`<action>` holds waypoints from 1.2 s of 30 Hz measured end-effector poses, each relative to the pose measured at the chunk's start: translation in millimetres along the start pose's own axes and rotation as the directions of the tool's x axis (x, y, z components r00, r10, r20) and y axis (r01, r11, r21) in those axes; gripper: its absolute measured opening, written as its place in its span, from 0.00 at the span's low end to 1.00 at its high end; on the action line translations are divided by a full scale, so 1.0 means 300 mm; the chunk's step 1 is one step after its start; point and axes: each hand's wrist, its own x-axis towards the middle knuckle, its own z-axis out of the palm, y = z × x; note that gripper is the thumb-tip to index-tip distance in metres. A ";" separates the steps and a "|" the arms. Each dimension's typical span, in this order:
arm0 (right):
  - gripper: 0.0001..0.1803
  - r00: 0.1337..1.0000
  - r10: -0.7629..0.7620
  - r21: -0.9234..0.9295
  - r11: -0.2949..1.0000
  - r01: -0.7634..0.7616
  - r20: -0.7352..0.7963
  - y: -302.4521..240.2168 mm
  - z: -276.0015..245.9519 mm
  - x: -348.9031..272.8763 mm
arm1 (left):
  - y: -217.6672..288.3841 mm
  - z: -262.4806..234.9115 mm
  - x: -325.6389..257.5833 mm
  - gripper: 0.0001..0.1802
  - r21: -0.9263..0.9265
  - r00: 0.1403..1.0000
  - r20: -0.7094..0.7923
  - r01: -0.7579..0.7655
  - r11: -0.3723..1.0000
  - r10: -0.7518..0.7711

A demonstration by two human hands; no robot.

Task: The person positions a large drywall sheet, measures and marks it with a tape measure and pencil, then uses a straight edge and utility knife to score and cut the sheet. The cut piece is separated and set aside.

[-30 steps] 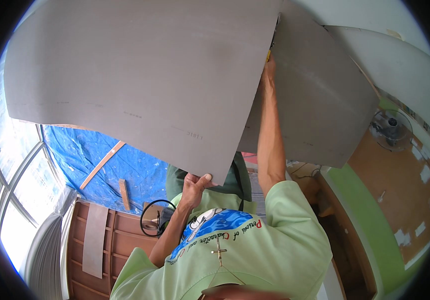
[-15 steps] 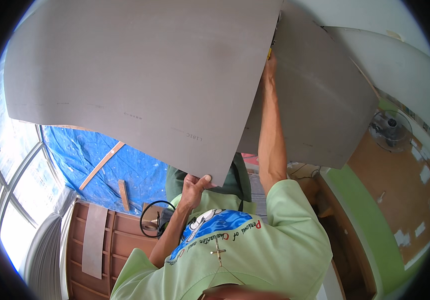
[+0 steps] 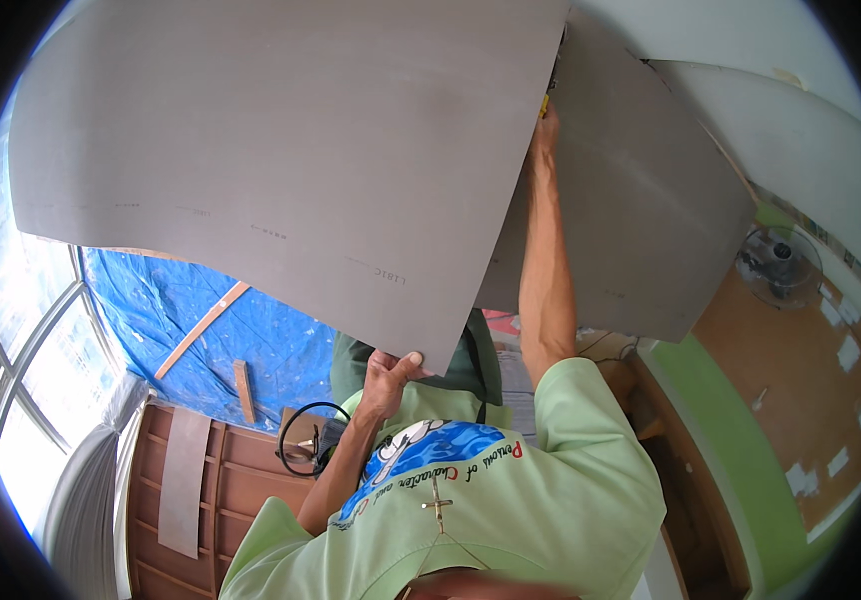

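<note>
A large grey board (image 3: 281,130), flat and thin-edged, spans the upper left and middle in front of me. Its near corner is in my left hand (image 3: 389,380), with the thumb on the upper face and the fingers curled beneath. My right arm reaches far forward past the board's right edge. At its end my right hand (image 3: 545,130) is closed on a small yellow tool (image 3: 545,105), right beside that edge. Most of the tool is hidden, so I cannot tell its kind. A second grey board (image 3: 631,200) lies lower, to the right of my right arm.
Blue sheeting (image 3: 261,330) with wooden strips covers an area at the left, near tall windows (image 3: 41,340) and a grey curtain (image 3: 91,490). A ribbed brown panel (image 3: 241,500) is at lower left. At right stand a fan (image 3: 780,262) and a brown board (image 3: 801,380) with white patches.
</note>
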 end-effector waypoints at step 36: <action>0.36 1.000 -0.020 -0.021 1.000 0.020 0.014 -0.030 -0.002 0.132 | -0.026 -0.024 0.004 0.17 -0.001 1.000 0.011 -0.006 1.000 0.006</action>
